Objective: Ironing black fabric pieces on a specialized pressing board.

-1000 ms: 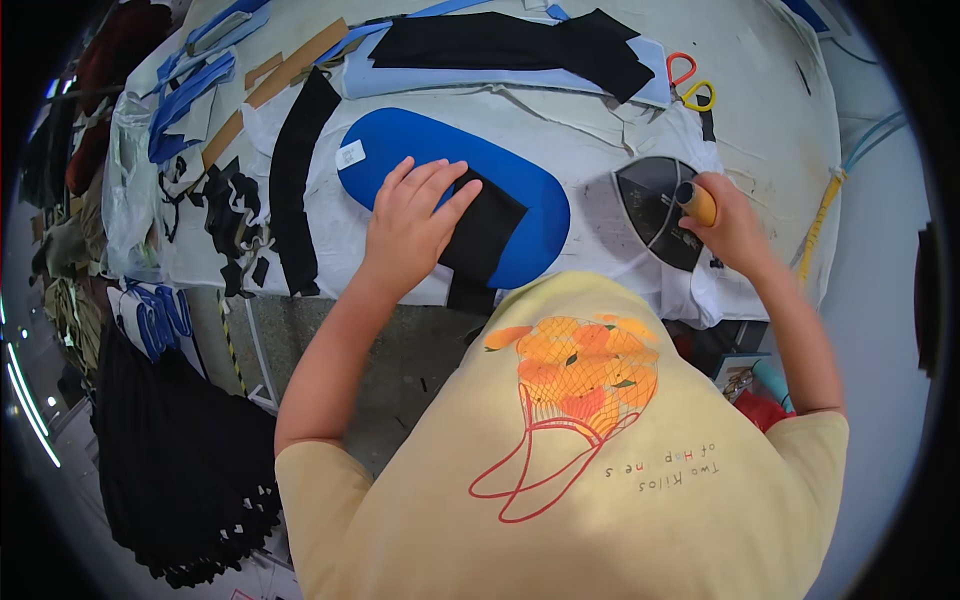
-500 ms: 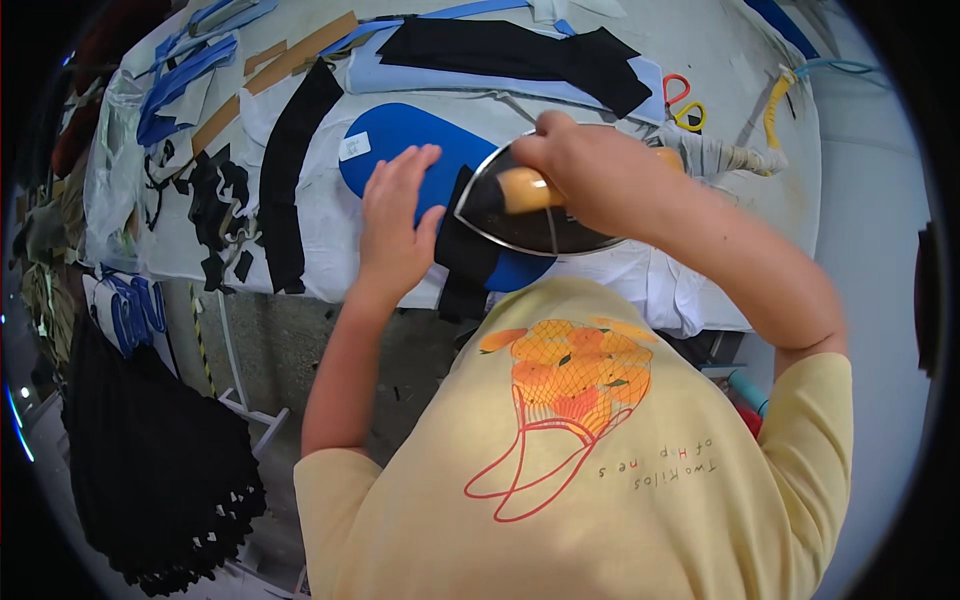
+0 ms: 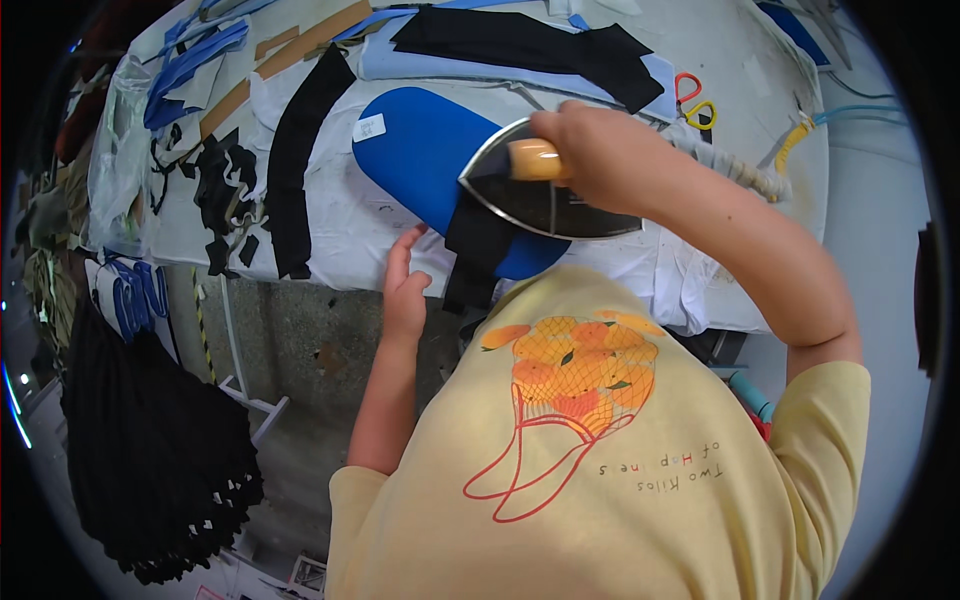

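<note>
My right hand [image 3: 602, 160] is wrapped round the orange handle of a dark, silver-edged iron [image 3: 520, 208]. Its pointed tip faces left, over a black fabric piece [image 3: 480, 240] laid across a blue oblong pad [image 3: 430, 150] with a white label. The iron hides part of the pad and the fabric's upper end. By the table's near edge, just left of that fabric, my left hand [image 3: 405, 295] is empty, index finger stretched up toward the pad, thumb apart and the other fingers partly hidden.
On the white-covered table [image 3: 365, 255] lie a long black strip [image 3: 295, 170] and black scraps [image 3: 222, 190] to the left. Black pieces [image 3: 510, 42] rest on light-blue cloth at the back. Red-and-yellow-handled scissors [image 3: 703, 115] and a wrapped cable [image 3: 745, 172] lie on the right. Black cloth [image 3: 150, 450] hangs lower left.
My left hand has drawn back from the pad toward the table's near edge. The iron stays over the pad and black fabric, my right hand still round its handle. The view has shifted slightly.
</note>
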`<action>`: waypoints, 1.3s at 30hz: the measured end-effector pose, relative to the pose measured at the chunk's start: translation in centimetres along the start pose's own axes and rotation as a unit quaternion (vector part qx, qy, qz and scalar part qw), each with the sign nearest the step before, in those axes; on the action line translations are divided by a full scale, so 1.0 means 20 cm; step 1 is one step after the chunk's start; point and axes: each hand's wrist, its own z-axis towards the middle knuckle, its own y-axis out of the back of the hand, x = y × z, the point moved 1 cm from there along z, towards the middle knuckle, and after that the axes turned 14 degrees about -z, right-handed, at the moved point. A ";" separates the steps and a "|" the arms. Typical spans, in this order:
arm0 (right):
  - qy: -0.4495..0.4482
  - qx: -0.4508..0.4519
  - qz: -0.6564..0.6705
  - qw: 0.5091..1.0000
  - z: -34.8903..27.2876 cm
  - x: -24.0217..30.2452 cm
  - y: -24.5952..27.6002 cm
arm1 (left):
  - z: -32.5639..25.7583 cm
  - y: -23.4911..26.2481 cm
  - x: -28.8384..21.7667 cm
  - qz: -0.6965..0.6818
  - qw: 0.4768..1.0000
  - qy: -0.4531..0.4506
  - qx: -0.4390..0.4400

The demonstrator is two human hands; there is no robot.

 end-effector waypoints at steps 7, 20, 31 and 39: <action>-0.167 -0.001 0.084 0.982 -0.31 -0.38 -0.21 | 0.06 -0.04 -0.02 -0.043 0.985 0.105 0.129; -0.275 -0.098 0.037 0.956 -0.60 -0.61 -0.83 | 0.00 -0.22 -0.50 0.368 0.887 -0.278 0.003; -0.332 -0.162 0.046 0.928 -0.63 -0.58 -0.92 | 0.01 -0.37 -0.56 0.622 0.607 -0.452 0.199; -0.343 -0.120 0.061 0.930 -0.62 -0.60 -0.92 | -0.05 -0.37 -0.42 0.606 0.640 -0.434 0.185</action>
